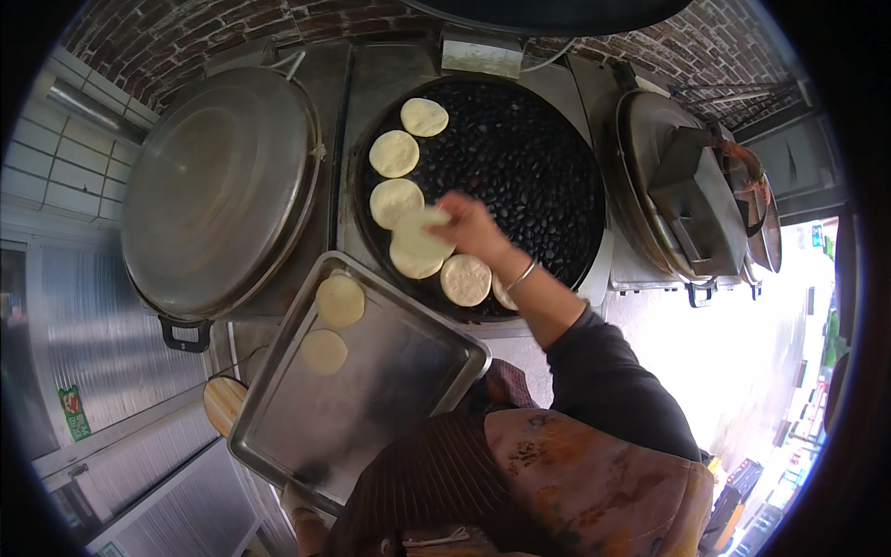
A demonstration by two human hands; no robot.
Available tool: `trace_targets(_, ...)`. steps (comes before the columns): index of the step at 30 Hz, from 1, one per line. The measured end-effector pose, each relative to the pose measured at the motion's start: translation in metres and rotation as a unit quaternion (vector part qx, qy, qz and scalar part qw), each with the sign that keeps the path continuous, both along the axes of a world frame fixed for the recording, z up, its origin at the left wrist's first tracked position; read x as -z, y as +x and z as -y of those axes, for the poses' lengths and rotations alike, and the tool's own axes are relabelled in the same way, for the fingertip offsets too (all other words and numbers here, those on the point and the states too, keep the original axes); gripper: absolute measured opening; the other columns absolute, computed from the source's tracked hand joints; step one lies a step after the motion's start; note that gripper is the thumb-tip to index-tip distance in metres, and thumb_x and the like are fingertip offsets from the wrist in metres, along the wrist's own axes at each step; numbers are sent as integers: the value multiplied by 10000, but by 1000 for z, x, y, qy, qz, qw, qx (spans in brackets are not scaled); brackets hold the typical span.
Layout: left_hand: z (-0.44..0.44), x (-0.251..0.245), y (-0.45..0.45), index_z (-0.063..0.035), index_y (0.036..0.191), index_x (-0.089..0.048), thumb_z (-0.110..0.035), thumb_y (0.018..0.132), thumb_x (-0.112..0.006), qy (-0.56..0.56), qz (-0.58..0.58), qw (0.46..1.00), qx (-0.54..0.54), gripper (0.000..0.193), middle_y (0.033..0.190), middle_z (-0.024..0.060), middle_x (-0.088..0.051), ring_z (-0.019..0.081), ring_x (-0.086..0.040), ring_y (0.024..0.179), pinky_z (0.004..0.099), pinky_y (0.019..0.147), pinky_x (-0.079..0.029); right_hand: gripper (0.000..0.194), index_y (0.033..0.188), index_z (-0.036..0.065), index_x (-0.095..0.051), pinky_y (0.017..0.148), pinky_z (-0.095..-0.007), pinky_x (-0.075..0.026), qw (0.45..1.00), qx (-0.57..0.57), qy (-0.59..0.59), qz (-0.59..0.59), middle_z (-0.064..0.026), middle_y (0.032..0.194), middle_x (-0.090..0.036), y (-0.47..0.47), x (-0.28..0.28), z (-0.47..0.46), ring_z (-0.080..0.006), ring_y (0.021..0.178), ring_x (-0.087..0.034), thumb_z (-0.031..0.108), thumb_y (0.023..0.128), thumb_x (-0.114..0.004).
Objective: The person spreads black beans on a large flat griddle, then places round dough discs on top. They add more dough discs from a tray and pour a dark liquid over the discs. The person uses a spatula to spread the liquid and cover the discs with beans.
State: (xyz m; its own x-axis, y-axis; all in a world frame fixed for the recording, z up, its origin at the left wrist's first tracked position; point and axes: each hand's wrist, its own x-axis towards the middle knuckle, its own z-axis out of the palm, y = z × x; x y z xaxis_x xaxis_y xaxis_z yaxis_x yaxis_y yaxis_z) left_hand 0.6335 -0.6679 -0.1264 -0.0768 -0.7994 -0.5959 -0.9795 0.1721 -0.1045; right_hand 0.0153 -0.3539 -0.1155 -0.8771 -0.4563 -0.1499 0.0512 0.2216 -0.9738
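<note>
My right hand [470,221] grips the edge of a round flat dough disc [418,230], blurred, above the round griddle pan [362,244] of black pebbles [518,160]. Along the pan's left and near edge lie several pale discs, among them a dough round [395,154] and a browner flatbread [466,280]. One more is partly hidden behind my wrist. My left hand [298,498] holds the near corner of a metal baking tray [376,411], its fingers mostly hidden. Two dough discs [340,301] rest at the tray's far left, and the tray overlaps the pan's near left side.
A large lidded pan [219,188] with a black handle [185,334] stands to the left. At the right is another round lidded pan [651,181] with a metal box-shaped piece [696,202] on it. A dark round lid [550,14] overhangs the back, before a brick wall [334,21].
</note>
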Motion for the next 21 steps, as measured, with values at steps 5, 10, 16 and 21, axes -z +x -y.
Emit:
trace_targets(5,3,-5,-4,-50,1134,-724,-184,853,-604,-2,-12,998,-57,333,1108,173,-726,335,-673,1057,441,911,-516,247,982,72,-627,690,-467,-545,892,202,210,-347,-184,835,-708,-132,-16,-29,-403,795,-691,194,821,-768)
trace_targets(10,14,17,18,-23,1132,-705,-152,866,-578,-28,-72,987,-144,323,1024,165,-710,309,-669,930,440,815,-530,277,1146,87,-646,891,-463,-539,861,109,351,-352,-184,1161,-684,-215,21,-10,-369,1076,-654,98,870,-639)
trace_targets(16,-1,34,46,7,1184,-651,-107,862,-593,-103,-341,796,-490,346,969,146,-666,285,-641,798,433,690,-537,458,1303,104,-653,1113,-410,-439,827,3,435,-358,-155,1462,-549,-231,70,1,-335,1339,-519,40,856,-578)
trace_targets(21,16,62,95,15,1216,-633,-102,832,-638,-36,-366,834,-411,402,980,132,-655,277,-635,772,422,649,-531,338,1208,85,-686,1056,-421,-479,813,47,424,-397,-125,1419,-571,-242,79,4,-343,1299,-535,82,897,-553)
